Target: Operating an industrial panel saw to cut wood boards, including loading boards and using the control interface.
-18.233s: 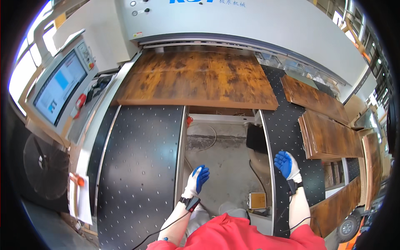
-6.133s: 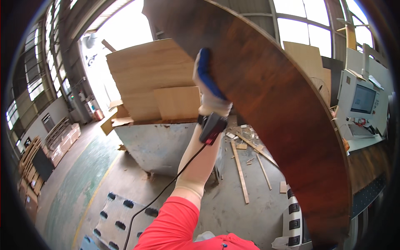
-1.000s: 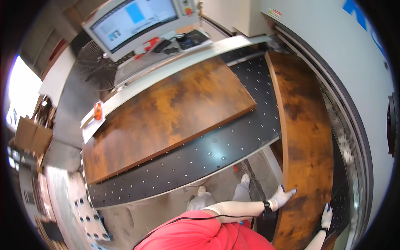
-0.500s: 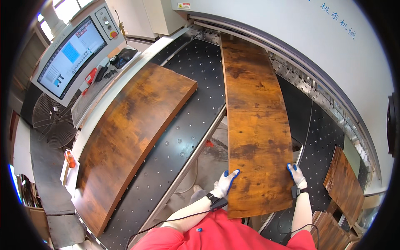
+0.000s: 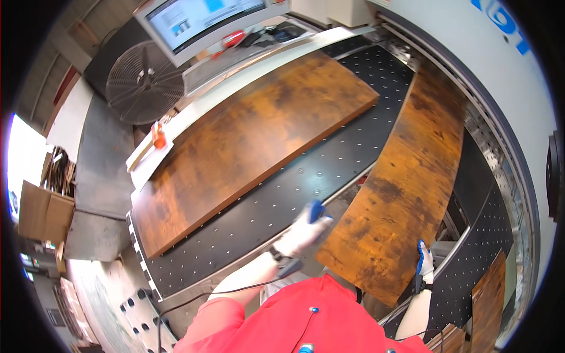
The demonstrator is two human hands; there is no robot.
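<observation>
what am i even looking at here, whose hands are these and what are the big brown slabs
This is one fisheye view from a camera worn on a person's head, looking down, so straight edges bend. The gloved left hand and right hand are the wearer's own. They grip the near end of a long brown board, one hand on each side edge. It lies over a black perforated machine table. A second brown board lies flat further left. Behind are a fan and a control screen.
</observation>
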